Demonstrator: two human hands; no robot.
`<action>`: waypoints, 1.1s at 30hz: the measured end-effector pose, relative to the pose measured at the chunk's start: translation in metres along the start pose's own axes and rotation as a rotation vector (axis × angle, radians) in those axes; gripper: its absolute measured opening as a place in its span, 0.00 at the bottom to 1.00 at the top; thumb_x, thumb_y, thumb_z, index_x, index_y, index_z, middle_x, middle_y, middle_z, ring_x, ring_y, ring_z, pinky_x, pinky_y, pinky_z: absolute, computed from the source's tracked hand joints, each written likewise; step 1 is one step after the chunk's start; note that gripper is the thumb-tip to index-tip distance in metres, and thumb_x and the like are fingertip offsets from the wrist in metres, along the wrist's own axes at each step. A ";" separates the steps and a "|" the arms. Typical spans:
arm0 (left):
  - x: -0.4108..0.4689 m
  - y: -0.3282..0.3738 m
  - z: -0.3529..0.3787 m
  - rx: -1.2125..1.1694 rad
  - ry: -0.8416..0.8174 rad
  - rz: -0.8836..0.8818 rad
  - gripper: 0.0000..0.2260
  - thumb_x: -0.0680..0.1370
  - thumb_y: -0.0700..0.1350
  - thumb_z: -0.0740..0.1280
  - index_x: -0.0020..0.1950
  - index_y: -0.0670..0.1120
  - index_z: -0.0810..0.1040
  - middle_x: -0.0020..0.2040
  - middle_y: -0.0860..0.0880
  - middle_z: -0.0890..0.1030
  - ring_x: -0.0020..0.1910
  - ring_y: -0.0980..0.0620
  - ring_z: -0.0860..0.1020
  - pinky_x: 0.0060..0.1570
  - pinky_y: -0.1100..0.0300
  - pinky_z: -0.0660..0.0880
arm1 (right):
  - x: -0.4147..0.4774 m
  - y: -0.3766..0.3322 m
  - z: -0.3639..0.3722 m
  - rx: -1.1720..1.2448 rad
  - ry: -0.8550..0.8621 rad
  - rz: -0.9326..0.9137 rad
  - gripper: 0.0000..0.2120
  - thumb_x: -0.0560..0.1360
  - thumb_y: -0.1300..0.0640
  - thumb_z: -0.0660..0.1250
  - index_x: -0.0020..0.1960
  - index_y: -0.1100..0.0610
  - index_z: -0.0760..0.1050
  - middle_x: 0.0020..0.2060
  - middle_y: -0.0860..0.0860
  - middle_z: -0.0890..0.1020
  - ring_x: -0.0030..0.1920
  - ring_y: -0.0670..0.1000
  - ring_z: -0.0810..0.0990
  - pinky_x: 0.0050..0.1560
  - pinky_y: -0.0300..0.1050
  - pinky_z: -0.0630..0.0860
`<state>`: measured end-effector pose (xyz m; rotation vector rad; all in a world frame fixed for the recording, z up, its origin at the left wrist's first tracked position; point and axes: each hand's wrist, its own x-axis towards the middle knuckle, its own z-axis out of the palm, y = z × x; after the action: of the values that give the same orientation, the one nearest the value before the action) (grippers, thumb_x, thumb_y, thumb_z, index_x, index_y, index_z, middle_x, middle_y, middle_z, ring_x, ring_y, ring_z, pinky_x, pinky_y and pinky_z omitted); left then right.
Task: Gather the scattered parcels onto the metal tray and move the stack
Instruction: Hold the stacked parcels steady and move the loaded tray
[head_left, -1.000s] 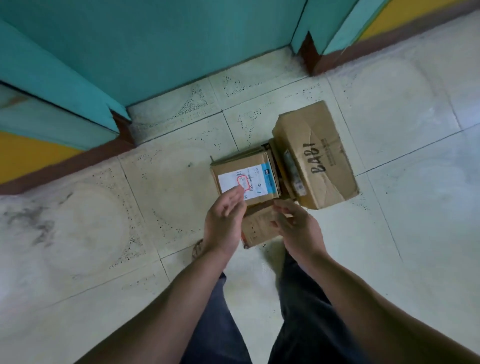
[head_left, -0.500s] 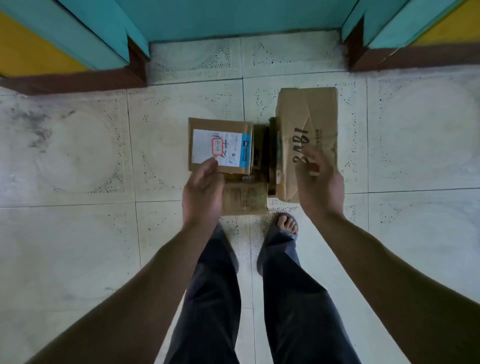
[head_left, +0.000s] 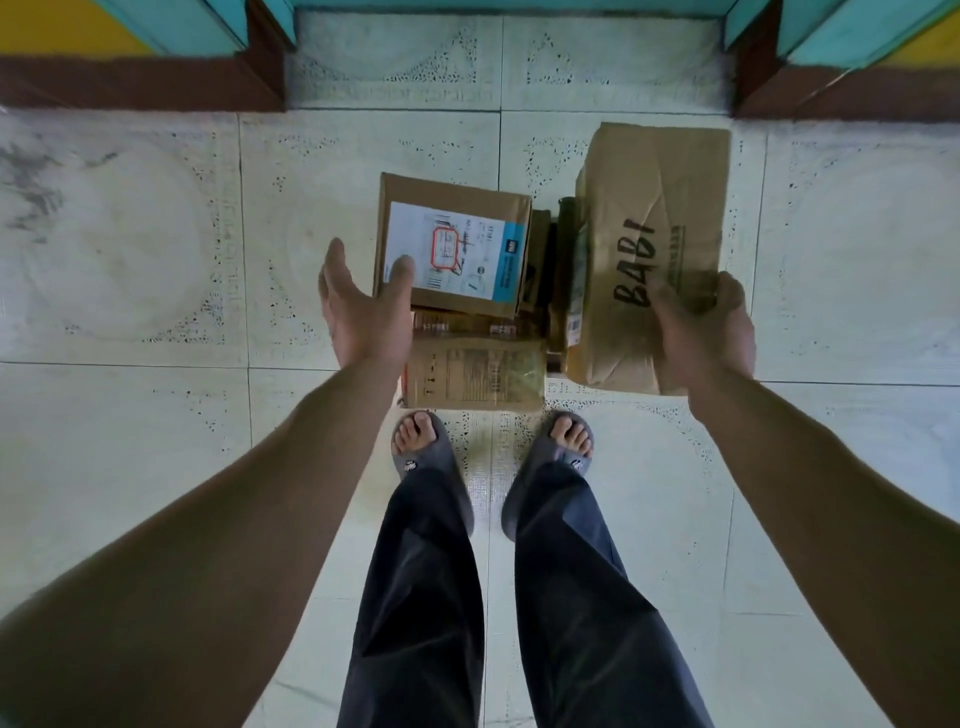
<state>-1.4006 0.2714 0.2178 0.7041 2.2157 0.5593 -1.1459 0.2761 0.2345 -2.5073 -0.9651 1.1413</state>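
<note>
The left hand (head_left: 363, 306) is spread wide, palm turned inward, its fingers straight and holding nothing. Its thumb overlaps the near left corner of the labelled parcel (head_left: 457, 249), which lies just right of those fingers on the tiled floor (head_left: 156, 260). Right of the wrist, a flat printed parcel (head_left: 475, 371) shows from under the labelled one. Further right lies the big parcel marked BABI (head_left: 654, 223), with its near right corner behind the right hand (head_left: 701, 332). That hand is blurred; its fingers seem loosely bent and grip nothing.
</note>
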 end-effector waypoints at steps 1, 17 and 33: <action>0.003 -0.001 0.000 -0.022 -0.015 -0.018 0.31 0.78 0.57 0.64 0.78 0.53 0.57 0.77 0.51 0.61 0.75 0.46 0.62 0.66 0.42 0.67 | 0.002 0.001 0.002 0.011 0.002 0.015 0.25 0.75 0.40 0.65 0.66 0.53 0.68 0.57 0.50 0.78 0.50 0.54 0.75 0.49 0.49 0.73; 0.008 -0.006 0.008 -0.091 -0.143 0.100 0.07 0.79 0.52 0.66 0.41 0.59 0.77 0.41 0.63 0.81 0.42 0.62 0.80 0.45 0.53 0.82 | 0.014 0.010 0.001 0.135 0.041 0.039 0.14 0.76 0.42 0.66 0.56 0.49 0.76 0.43 0.43 0.75 0.48 0.50 0.74 0.48 0.45 0.71; 0.003 -0.003 0.029 -0.138 -0.183 0.112 0.08 0.78 0.52 0.67 0.48 0.49 0.81 0.47 0.54 0.84 0.46 0.54 0.83 0.42 0.49 0.82 | 0.014 0.020 0.004 0.190 0.018 0.006 0.11 0.77 0.43 0.65 0.53 0.48 0.77 0.39 0.38 0.76 0.49 0.50 0.76 0.47 0.45 0.72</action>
<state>-1.3815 0.2760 0.1966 0.7775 1.9579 0.6697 -1.1328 0.2698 0.2146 -2.3667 -0.8039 1.1520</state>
